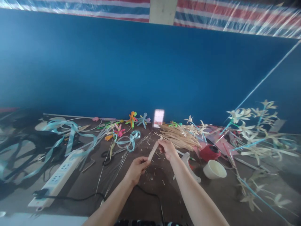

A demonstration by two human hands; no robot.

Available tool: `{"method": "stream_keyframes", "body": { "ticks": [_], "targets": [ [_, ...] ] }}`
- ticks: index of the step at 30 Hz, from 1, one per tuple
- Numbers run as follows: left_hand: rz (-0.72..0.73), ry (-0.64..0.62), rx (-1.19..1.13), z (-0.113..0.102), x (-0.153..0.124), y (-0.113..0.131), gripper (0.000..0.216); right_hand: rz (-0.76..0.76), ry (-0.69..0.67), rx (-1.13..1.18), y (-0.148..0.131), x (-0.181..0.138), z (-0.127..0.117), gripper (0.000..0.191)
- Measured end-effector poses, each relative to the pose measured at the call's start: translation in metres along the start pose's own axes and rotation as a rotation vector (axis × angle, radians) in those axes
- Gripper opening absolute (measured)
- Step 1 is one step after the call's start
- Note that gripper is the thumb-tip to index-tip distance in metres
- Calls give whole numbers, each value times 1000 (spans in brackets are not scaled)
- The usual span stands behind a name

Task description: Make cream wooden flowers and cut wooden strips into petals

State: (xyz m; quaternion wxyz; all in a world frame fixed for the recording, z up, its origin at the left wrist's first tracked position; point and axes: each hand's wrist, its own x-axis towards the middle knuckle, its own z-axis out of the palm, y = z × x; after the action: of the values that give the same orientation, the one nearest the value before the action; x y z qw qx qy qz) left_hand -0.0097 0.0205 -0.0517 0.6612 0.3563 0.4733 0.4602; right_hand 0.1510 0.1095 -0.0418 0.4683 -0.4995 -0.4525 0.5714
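Between both hands (138,168) (167,149), pale strip (153,152), long axis slanting up rightward

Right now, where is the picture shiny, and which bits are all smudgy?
In the head view, glare streaks the striped sheet at top right; also in the head view, the pale flowers at bottom right look smudgy, blocky squares cover the bright rectangle by the wall, and the pale strip looks clearer.

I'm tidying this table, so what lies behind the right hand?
Just beyond the right hand, a bundle of straw-coloured strips shows; whatever the hand itself covers cannot be seen.
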Motion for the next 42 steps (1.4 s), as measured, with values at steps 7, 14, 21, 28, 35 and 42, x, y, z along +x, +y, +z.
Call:
{"method": "stream_keyframes", "body": {
  "ticks": [7,14,21,28,35,42],
  "targets": [
    [-18,-25,-67,0,-4,-5,21,-32,33,-283,-10,1,-3,43],
    [-1,95,-164,-8,-6,2,24,-11,201,-887,-16,23,-47,22],
    [-20,60,-277,-3,-3,3,22,24,192,-1311,-11,31,-48,22],
    [-65,75,-393,0,-5,14,23,-118,225,-1412,-30,7,-40,24],
    [19,44,-225,11,-10,22,21,-277,-64,-769,-15,-58,-9,24],
    [187,96,293,21,-18,22,26,-171,-179,-478,-14,-89,13,42]
  ]
}}
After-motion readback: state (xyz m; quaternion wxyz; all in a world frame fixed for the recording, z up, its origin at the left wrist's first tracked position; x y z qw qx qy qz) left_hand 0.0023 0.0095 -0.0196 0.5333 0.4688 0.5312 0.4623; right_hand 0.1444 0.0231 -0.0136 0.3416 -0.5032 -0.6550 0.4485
